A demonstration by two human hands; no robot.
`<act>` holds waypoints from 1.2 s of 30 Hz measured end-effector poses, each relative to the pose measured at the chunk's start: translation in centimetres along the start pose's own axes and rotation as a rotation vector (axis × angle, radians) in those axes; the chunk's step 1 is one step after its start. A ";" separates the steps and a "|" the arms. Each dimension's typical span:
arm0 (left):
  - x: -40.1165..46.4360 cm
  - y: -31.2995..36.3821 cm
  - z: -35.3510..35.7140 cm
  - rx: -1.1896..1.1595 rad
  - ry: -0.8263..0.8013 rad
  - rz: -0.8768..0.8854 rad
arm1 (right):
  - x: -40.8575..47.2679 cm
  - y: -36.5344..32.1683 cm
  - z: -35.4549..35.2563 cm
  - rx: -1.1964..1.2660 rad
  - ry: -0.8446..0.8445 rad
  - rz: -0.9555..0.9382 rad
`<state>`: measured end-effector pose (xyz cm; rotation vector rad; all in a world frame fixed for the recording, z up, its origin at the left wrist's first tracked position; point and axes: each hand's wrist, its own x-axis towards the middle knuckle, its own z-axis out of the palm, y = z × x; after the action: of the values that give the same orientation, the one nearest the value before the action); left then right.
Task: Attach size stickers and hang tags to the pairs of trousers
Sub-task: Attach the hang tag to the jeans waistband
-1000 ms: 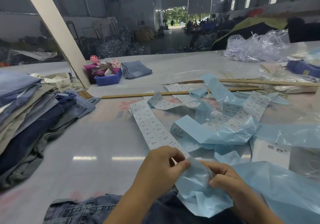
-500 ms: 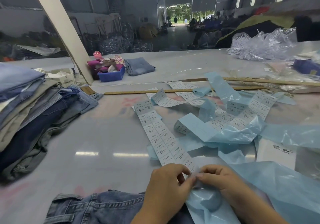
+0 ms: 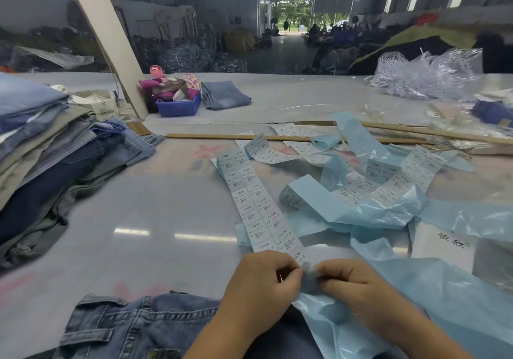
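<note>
Pinching: my left hand (image 3: pixel 263 278) and right hand (image 3: pixel 352 283) meet at the near end of the sticker strip (image 3: pixel 258 206), fingers curled round its edge and the blue backing film (image 3: pixel 347 314), apparently peeling off a size label.
Trousers: one denim pair (image 3: pixel 133 328) lies at the table's near edge, under my forearms; no sticker or hang tag shows on it.
Progress: early, by my reading; a stack of folded trousers (image 3: pixel 50 158) sits at my left, and whether any are tagged I cannot tell.
Left to do: free the label, press it on the denim, then fit a tag.
Around: more sticker sheets (image 3: pixel 388 181) tangled with loose film at right, a wooden ruler (image 3: pixel 222 136) beyond, a blue tray (image 3: pixel 179 106) further back.
In the way: film crowds my right hand and could snag the freed label.
</note>
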<state>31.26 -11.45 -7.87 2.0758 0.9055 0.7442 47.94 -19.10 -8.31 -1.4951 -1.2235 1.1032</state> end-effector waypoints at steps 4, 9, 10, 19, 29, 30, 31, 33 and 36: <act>0.2 -0.3 -0.9 -0.059 0.159 -0.043 | 0.8 0.1 0.1 -0.046 0.148 -0.022; 0.0 -0.1 -2.6 -0.126 0.469 0.032 | 3.3 0.5 0.1 0.000 0.309 0.072; -0.1 0.1 -2.8 -0.114 0.525 0.069 | 3.9 0.4 0.0 0.008 0.366 0.090; -0.6 3.4 -0.7 -0.007 0.515 0.139 | 4.5 -2.6 0.0 -0.029 0.478 0.117; -2.5 12.5 8.1 -0.298 -0.105 0.024 | -14.3 0.8 -7.9 0.298 0.780 0.146; -2.8 13.3 9.7 -0.331 -0.162 0.016 | -15.8 1.2 -8.8 0.333 0.813 0.158; -3.2 14.1 11.3 -0.360 -0.207 0.010 | -17.2 1.6 -9.7 0.358 0.843 0.163; -4.0 15.5 14.5 -0.403 -0.295 0.001 | -19.6 2.3 -11.4 0.375 0.891 0.164; -5.2 17.2 18.6 -0.440 -0.408 0.022 | -22.4 3.6 -13.6 0.386 0.955 0.172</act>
<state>47.95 -31.06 -5.52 1.7528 0.4433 0.4525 59.23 -42.93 -6.69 -1.5337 -0.2115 0.5331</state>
